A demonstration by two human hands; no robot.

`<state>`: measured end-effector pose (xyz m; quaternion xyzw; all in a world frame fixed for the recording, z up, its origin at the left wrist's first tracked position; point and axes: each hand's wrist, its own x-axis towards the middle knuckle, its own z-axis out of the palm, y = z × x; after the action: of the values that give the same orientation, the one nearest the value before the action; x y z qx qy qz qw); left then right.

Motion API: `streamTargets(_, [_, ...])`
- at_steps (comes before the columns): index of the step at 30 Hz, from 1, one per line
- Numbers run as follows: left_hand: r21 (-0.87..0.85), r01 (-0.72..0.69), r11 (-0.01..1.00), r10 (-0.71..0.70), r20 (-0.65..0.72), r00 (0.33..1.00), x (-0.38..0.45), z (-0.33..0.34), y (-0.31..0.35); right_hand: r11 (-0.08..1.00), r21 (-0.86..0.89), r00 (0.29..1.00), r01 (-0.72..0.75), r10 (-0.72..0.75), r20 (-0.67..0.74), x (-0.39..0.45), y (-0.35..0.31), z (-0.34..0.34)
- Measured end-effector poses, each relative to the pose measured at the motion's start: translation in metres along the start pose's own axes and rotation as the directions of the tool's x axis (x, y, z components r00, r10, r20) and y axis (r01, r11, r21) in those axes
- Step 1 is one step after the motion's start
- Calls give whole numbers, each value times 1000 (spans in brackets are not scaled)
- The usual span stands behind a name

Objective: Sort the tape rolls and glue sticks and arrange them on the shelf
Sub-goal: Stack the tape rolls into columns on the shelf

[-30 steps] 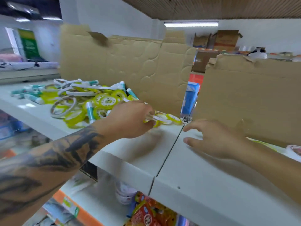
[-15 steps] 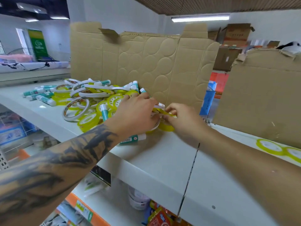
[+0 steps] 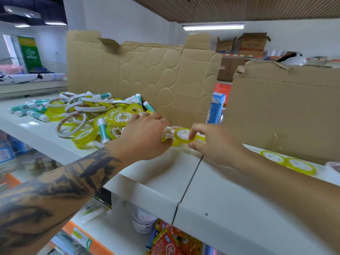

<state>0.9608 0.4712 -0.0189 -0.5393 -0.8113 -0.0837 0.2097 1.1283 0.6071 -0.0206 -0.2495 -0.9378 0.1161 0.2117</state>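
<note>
A person's two bare forearms reach over a white shelf point(image 3: 165, 173) toward its back edge. The left hand point(image 3: 143, 137), on a tattooed forearm, and the right hand point(image 3: 211, 142) meet at the centre of the view, both holding a short row of small yellow tape rolls point(image 3: 181, 136). The left hand's curled fingers grip the row's 9 o'clock end; the right hand pinches its 3 o'clock end between thumb and fingertips. The row sits just above the shelf near the seam between two shelf panels; whether it touches the shelf cannot be told.

At 9 to 10 o'clock from the hands lies a mixed pile point(image 3: 95, 115) of yellow tape rolls, wider white-rimmed rolls and teal-and-white glue sticks point(image 3: 102, 128), its nearest edge touching the left hand. More glue sticks lie at the pile's far 9 o'clock side. At 3 to 4 o'clock, well apart from the hands, two yellow rolls point(image 3: 287, 161) lie flat side by side on the shelf.

A flattened cardboard sheet point(image 3: 143, 74) stands upright behind the pile at 12 o'clock, and a second cardboard box point(image 3: 285, 111) stands at 2 o'clock.
</note>
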Motion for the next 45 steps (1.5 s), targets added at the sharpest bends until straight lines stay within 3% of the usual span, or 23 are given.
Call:
streamTargets(8, [-88,-146,985,153,87,984,-1,-4,68,999,-25,999,-46,45,-9,-77,55,-54])
streamTargets(15, [-221,-274,936,324,242,915,6,-4,147,964,-6,963,-264,263,-57,-126,118,-106])
streamTargets(20, [-285,-322,903,413,365,834,7,4,198,905,-137,914,-402,389,-115,-136,157,-119])
streamTargets(26, [-412,-291,864,443,345,827,-4,11,200,858,-185,876,-479,454,-163,-138,179,-109])
streamTargets(40, [-401,-315,860,461,347,816,-3,11,200,834,-221,859,-505,462,-220,-131,194,-97])
streamTargets(45, [-406,-311,859,463,357,811,-4,10,200,852,-159,854,-498,452,-257,-132,194,-96])
